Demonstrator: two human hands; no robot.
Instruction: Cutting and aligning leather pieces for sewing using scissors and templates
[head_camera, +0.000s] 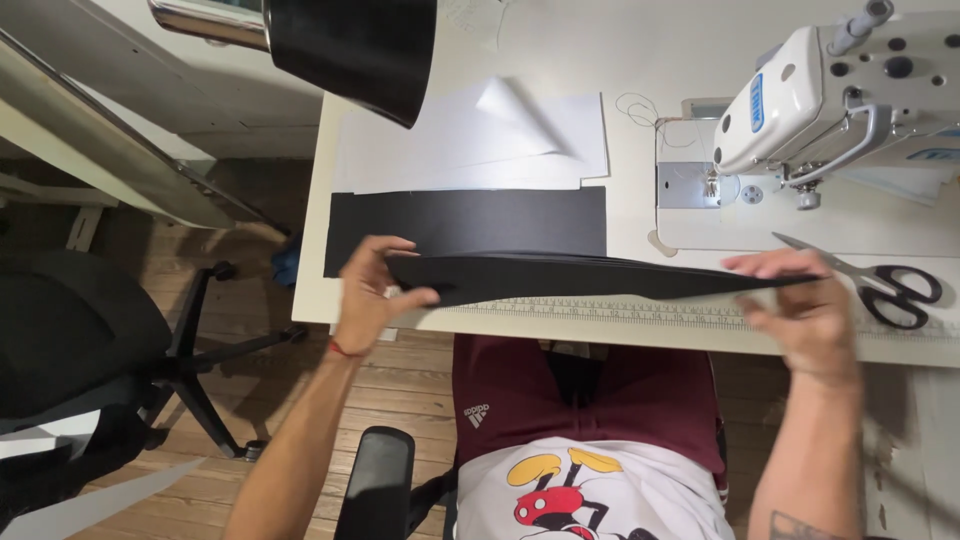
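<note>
Black sheets, a thin stack seen edge-on, hang just above the near table edge, pinched at each end: left hand with thumb under and fingers over, right hand closed on the tapering tip. They look light, flexible and likely to slide apart. Beyond the fingers lie another black sheet and white paper; scissors sit just right of the right fingers, below the sewing machine.

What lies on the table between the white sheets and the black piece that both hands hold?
In the head view, a flat black rectangular sheet lies there, between the white sheets and the black piece held by the left hand and right hand.
</note>
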